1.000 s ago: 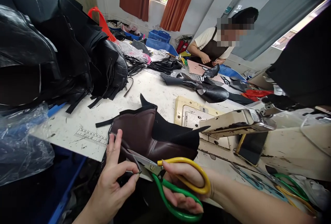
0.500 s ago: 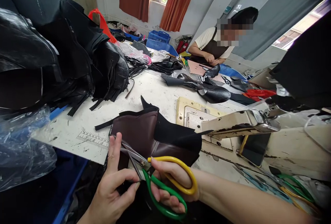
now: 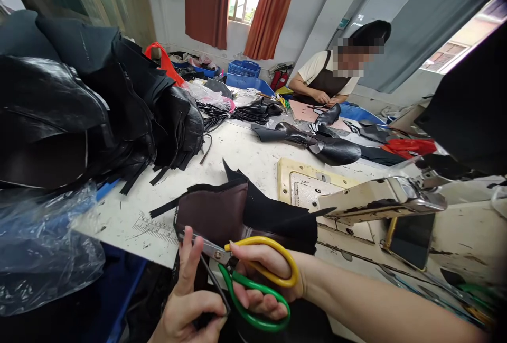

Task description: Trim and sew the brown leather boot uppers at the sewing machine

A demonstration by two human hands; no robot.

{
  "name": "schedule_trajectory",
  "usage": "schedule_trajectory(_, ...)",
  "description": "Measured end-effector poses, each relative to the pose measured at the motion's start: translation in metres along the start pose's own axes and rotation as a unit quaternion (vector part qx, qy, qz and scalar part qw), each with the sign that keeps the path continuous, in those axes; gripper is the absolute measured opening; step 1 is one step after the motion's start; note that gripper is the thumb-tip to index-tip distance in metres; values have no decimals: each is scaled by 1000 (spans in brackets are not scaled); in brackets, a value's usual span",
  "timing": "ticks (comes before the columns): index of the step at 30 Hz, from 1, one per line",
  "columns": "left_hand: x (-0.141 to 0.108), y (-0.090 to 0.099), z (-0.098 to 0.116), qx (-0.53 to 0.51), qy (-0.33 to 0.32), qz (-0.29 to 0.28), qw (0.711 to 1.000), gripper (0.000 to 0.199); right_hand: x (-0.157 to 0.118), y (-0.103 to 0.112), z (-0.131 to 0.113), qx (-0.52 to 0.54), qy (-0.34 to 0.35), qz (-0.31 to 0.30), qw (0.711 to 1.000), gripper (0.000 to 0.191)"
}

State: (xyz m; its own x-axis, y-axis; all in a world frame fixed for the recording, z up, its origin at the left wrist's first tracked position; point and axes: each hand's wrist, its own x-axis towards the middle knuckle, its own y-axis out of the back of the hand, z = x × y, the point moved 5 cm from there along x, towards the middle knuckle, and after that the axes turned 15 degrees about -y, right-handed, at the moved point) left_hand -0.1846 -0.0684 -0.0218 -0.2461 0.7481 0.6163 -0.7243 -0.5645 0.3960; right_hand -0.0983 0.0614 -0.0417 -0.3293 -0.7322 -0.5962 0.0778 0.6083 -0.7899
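My right hand (image 3: 261, 263) grips a pair of scissors (image 3: 292, 266) with one yellow and one green handle, blades pointing left. Between the thumb and forefinger of my left hand (image 3: 194, 303) is a thin dark strip (image 3: 213, 275), with the other fingers raised beside the blade tips. Both hands are at the near edge of the worktable, over a dark brown and black leather piece (image 3: 216, 208). That piece lies partly on the table, and its lower part is hidden behind my hands and the scissors.
A sewing machine (image 3: 368, 195) stands at right, with a phone (image 3: 410, 237) and more scissors by it. Stacked black leather pieces (image 3: 51, 100) fill the left, above a clear plastic bag (image 3: 47, 258). Across the white table (image 3: 233, 145), a person (image 3: 320, 76) works near black shoe parts (image 3: 336, 146).
The view has shifted, so the scene sits lower. My left hand has drawn the strip down and right, away from the blades. The scissors' blades look closer together.
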Motion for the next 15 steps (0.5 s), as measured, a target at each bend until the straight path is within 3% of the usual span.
schedule_trajectory(5, 0, -2, 0, 11, -28, -39, 999, 22, 7, -1, -17, -2, -12, 18, 1000, 81)
schedule_trajectory(9, -1, 1, -8, -54, -28, 3, 998, 18, 1, -7, -29, 20, 57, 16, 998, 83)
schedule_trajectory(12, -16, 14, -19, -181, 55, 93, 978, 11, -12, -3, -34, 41, 133, 50, 989, 80)
schedule_trajectory(14, -33, 22, -22, -216, 153, 79, 961, 27, -17, 1, -34, 48, 151, 61, 986, 79)
schedule_trajectory(15, -42, 26, -21, -203, 200, 39, 958, 35, -18, 3, -33, 43, 152, 56, 986, 80)
